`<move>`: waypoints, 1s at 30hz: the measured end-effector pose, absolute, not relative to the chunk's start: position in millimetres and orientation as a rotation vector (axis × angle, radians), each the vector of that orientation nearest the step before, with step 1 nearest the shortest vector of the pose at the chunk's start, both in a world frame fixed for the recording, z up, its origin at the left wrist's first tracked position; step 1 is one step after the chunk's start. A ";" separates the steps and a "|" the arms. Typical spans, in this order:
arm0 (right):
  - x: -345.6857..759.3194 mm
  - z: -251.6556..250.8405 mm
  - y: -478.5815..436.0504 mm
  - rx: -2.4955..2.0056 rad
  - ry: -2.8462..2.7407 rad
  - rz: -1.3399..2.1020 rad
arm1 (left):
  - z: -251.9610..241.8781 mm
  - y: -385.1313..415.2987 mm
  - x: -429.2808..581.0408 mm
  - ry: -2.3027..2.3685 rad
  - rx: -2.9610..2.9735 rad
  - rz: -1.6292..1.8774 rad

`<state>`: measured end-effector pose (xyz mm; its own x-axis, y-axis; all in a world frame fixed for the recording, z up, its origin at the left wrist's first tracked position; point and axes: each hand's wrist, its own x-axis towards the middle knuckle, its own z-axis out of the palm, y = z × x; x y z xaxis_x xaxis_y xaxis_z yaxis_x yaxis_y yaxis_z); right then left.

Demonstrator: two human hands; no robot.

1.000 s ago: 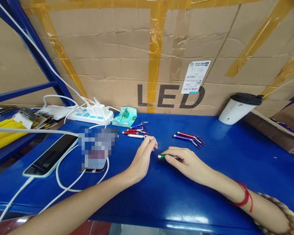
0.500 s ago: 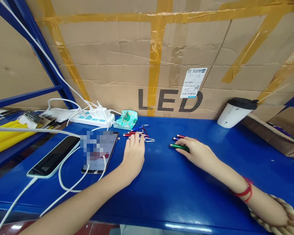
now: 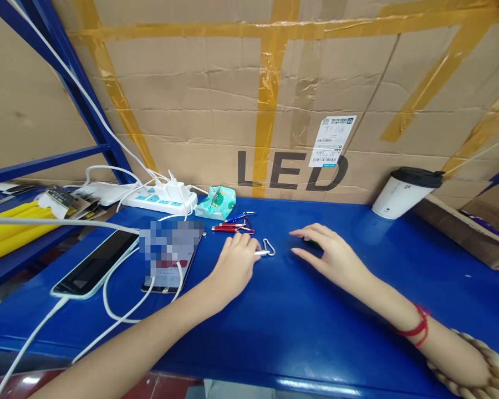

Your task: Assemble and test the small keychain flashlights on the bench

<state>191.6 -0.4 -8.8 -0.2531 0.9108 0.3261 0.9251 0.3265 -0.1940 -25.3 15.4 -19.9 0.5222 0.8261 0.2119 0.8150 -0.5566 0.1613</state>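
My left hand [image 3: 237, 266] is closed on a silver keychain light [image 3: 260, 253], a slim metal tube whose carabiner clip sticks out to the right; most of the tube is hidden by my fingers. Just behind this hand lie red keychain lights [image 3: 228, 228] and a blue keychain light [image 3: 239, 216] with matching clips. My right hand [image 3: 332, 252] hovers at the right with thumb and fingers apart and nothing between the fingertips. Partly hidden behind it is a green keychain light [image 3: 313, 242]; the red and blue ones near it are covered by the hand.
On the blue table [image 3: 274, 332], two phones [image 3: 95, 266] with white cables lie left, near a power strip [image 3: 149, 202]. A tissue pack [image 3: 216, 203] sits at the back. A lidded paper cup [image 3: 403, 194] and an open cardboard box [image 3: 474, 230] stand right, before a big carton [image 3: 216, 111].
My left hand has pulled the silver keychain light forward and right, away from the red ones. My right hand has let go of the green keychain light and opened its fingers.
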 end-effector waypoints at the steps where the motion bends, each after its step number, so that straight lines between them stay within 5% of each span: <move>1: 187.3 -8.7 -2.6 -1.557 -2.257 0.016 | -20.6 12.5 -22.3 1.384 2.704 0.415; 19: 173.3 -12.4 -11.7 -1.494 -2.315 0.294 | -23.3 1.9 -10.4 0.996 1.986 0.949; 30: 168.7 -14.3 -13.9 -1.376 -2.415 0.415 | -26.9 4.5 -5.1 0.906 1.441 0.932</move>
<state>168.7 -13.9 -14.3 -0.4790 0.8667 0.1391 0.7706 0.4911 -0.4062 -5.1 4.5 -26.9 0.3893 0.9197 0.0507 0.0239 -0.0651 0.9976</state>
